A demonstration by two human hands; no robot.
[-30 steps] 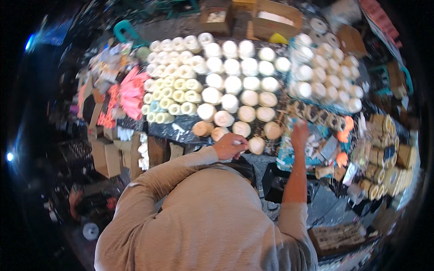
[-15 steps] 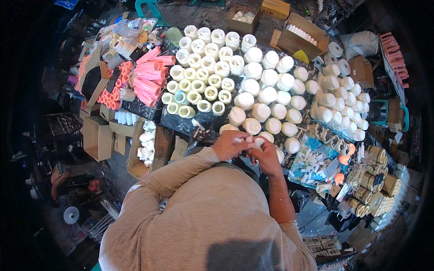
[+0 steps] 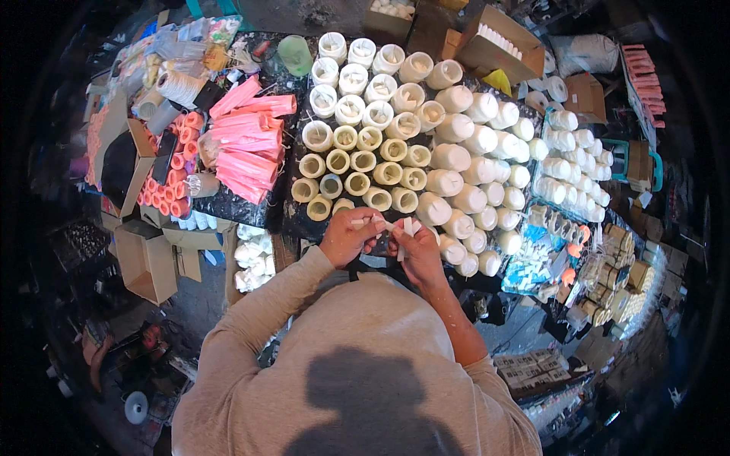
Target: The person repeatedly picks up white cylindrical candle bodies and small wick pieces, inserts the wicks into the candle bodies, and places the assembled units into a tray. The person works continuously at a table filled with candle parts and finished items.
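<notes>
Two hands meet just in front of our chest, at the near edge of the crowded table [image 3: 251, 209]. Our left hand [image 3: 348, 237] pinches one end of a small white strip [image 3: 391, 226] between closed fingertips, and our right hand [image 3: 417, 251] grips white pieces at the other end, fingers curled tight. Just beyond the knuckles stand rows of cream hollow cylinders [image 3: 357, 161], with capped white cylinders [image 3: 464, 163] to their right. Pink cones [image 3: 247, 140] lie well off to the left, beside orange rolls [image 3: 173, 182].
</notes>
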